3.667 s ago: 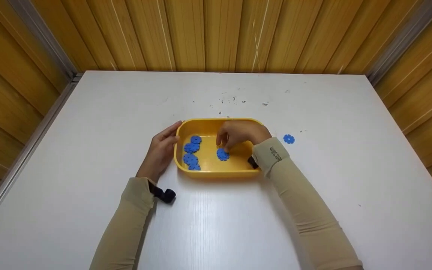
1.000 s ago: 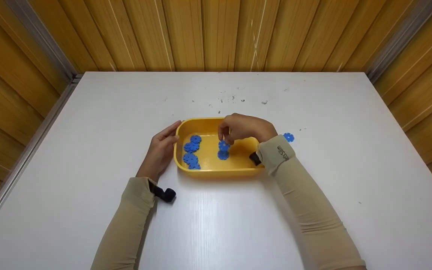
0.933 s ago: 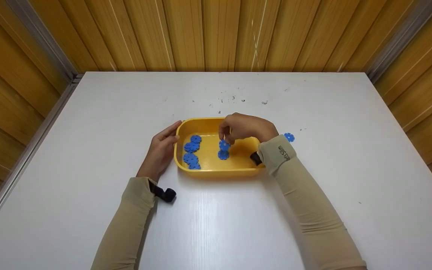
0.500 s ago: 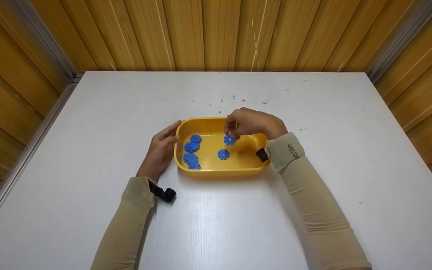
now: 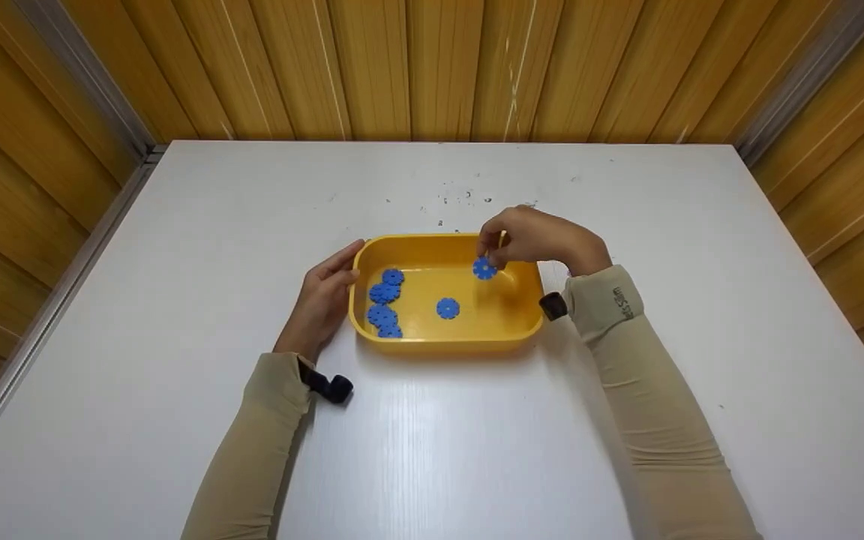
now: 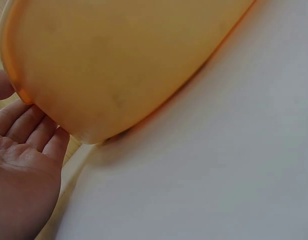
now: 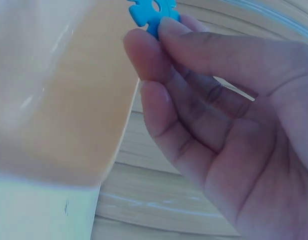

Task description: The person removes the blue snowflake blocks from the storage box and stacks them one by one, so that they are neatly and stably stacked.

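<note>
A yellow plastic tray (image 5: 451, 346) stands on the white table, its outer wall filling much of the left wrist view. My left hand (image 5: 321, 300) grips its left end, thumb at the rim and fingers along the outside. Over the tray's back right part, my right hand (image 5: 533, 238) pinches a blue notched interlocking disc (image 5: 484, 268) between thumb and fingertip, its centre hole showing. On the tray floor near the middle lies another blue disc (image 5: 448, 308). Several more discs (image 5: 383, 315) overlap in a row along the left inner wall.
The white table (image 5: 417, 442) surrounds the tray, with small dark marks behind it. Wood-look panels (image 5: 439, 67) rise at the back and both sides. A black wrist camera (image 5: 553, 306) sits by the tray's right end.
My right hand has lifted a blue disc off the one at the tray's middle and carried it right and back. A loose disc on the table right is now hidden. The left hand stays put.
</note>
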A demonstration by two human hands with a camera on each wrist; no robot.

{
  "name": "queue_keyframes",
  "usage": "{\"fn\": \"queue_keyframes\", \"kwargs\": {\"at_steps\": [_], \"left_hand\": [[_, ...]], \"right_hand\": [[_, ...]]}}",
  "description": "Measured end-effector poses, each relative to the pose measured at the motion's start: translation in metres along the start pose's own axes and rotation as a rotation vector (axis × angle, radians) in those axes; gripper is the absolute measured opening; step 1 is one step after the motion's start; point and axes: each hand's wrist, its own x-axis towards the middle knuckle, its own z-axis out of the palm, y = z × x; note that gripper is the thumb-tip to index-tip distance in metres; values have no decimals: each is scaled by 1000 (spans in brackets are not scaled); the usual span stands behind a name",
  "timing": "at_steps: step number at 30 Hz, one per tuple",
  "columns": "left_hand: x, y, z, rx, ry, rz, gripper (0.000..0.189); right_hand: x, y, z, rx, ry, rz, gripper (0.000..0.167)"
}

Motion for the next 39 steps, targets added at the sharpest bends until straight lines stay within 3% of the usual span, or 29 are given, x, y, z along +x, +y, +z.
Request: {"fn": "queue_keyframes", "kwargs": {"at_steps": [22,39], "left_hand": [[0,0,1,-4,10,-18,58],[1,-1,1,2,2,-24,57]], "right_hand": [[-38,50,-14,83,104,90,16],[-58,82,-11,130,153,176,18]]}}
